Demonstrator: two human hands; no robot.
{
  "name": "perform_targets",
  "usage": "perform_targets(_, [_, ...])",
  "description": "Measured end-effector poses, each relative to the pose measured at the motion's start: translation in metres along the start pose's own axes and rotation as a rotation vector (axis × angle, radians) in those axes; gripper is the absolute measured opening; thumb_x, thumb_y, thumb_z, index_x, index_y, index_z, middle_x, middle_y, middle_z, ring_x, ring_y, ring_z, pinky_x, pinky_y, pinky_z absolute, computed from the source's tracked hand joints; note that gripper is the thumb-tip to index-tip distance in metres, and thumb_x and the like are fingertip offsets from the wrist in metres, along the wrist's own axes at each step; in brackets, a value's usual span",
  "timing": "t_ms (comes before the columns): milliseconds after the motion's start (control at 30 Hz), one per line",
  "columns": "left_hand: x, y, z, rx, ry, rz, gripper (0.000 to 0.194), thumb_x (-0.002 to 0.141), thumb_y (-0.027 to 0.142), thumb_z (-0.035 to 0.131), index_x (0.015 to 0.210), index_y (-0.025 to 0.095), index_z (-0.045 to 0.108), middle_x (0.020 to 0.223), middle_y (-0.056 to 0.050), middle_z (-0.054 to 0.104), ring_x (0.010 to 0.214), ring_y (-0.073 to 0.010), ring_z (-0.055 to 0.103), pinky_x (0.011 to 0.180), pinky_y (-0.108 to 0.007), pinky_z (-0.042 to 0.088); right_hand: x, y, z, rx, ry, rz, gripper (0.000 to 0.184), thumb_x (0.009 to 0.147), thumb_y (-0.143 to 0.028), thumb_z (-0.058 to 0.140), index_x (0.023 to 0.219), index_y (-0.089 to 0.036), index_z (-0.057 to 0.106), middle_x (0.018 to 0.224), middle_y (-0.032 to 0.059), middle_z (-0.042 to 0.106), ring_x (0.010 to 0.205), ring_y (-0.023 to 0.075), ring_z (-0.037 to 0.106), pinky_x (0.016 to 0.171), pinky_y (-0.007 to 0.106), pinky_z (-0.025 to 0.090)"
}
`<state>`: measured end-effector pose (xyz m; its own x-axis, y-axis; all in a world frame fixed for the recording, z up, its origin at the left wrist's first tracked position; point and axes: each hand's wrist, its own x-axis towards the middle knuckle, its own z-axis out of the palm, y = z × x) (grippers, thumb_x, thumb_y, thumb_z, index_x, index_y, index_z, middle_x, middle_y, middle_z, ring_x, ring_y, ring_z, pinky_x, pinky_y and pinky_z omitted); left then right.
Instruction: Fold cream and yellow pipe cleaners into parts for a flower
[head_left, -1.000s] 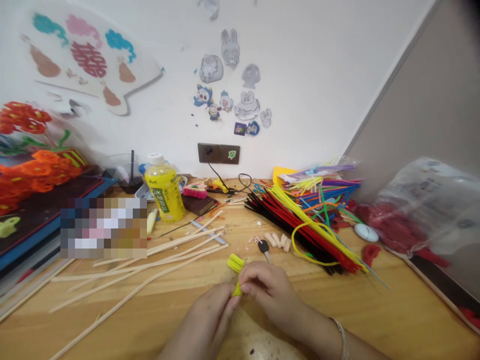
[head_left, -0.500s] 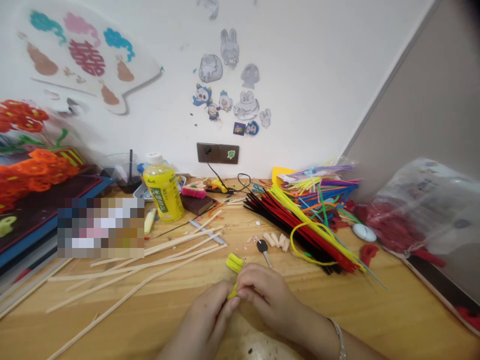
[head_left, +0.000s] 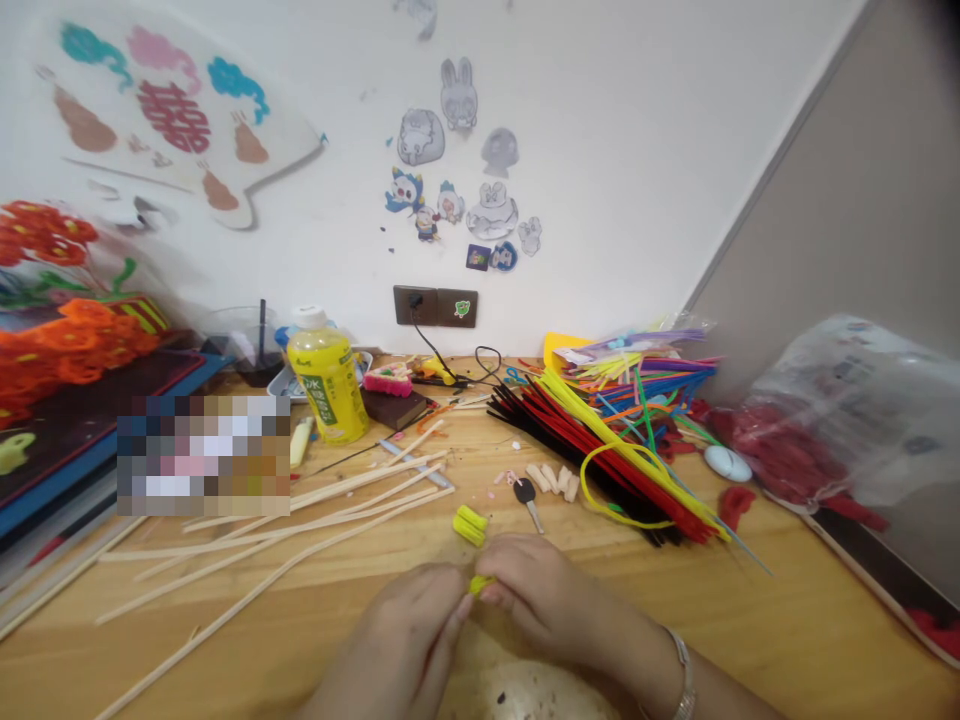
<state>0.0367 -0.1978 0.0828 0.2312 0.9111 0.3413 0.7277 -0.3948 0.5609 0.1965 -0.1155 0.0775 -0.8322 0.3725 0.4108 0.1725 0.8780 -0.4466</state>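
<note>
Between my two hands is a short yellow pipe cleaner piece (head_left: 480,584), mostly covered by the fingers. My left hand (head_left: 420,610) pinches it from the left. From the other side my right hand (head_left: 532,590), with a bracelet on its wrist, has thumb and fingertips closed on it too. Just beyond the fingertips, a small folded yellow pipe cleaner bundle (head_left: 470,525) lies on the table. A black-headed key (head_left: 526,492) rests a little farther off, beside several short beige pieces (head_left: 553,481).
Several long pale strips (head_left: 300,530) lie across the left of the table. A yellow drink bottle (head_left: 328,380) stands behind them. Bundles of black, red and yellow pipe cleaners (head_left: 615,455) are at right, near a white mouse-shaped object (head_left: 727,463) and a plastic bag (head_left: 840,400).
Both hands have shifted slightly, and the yellow piece between the fingertips now shows at a different angle, as a small stub. The other things on the table stay put.
</note>
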Motion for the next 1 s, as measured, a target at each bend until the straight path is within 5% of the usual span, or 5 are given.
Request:
perform_targets(533, [-0.0019,-0.0012,0.0008,-0.025,-0.007,0.012,0.021,0.088,0.016,0.035,0.07,0.022,0.045,0.064,0.002,0.055,0.058,-0.0127,0.055,0.056,-0.021,0.043,-0.0004,-0.0013,0.0035,0.085,0.053,0.018,0.052,0.094,-0.044,0.012,0.069,-0.017,0.049,0.059,0.0005,0.051,0.056,0.0116,0.047,0.057,0.022,0.038])
perform_targets(833, [-0.0001,-0.0043,0.0006,-0.105,-0.032,-0.108,0.025,0.09,0.023,0.033,0.067,0.022,0.043,0.061,0.004,0.051,0.056,-0.0124,0.052,0.054,-0.02,0.04,0.0011,0.0019,-0.0054,0.139,-0.011,0.032,0.048,0.094,-0.044,0.015,0.083,-0.016,0.053,0.074,0.0042,0.057,0.07,0.013,0.052,0.065,0.023,0.043])
perform_targets(1000, [0.001,-0.0039,0.0007,-0.125,-0.029,-0.099,0.025,0.09,0.023,0.032,0.068,0.022,0.044,0.062,0.003,0.053,0.057,-0.0128,0.052,0.056,-0.021,0.041,-0.0005,0.0023,-0.0006,0.113,0.068,0.008,0.044,0.095,-0.039,0.018,0.081,-0.016,0.053,0.069,0.0028,0.056,0.066,0.0126,0.051,0.063,0.022,0.041])
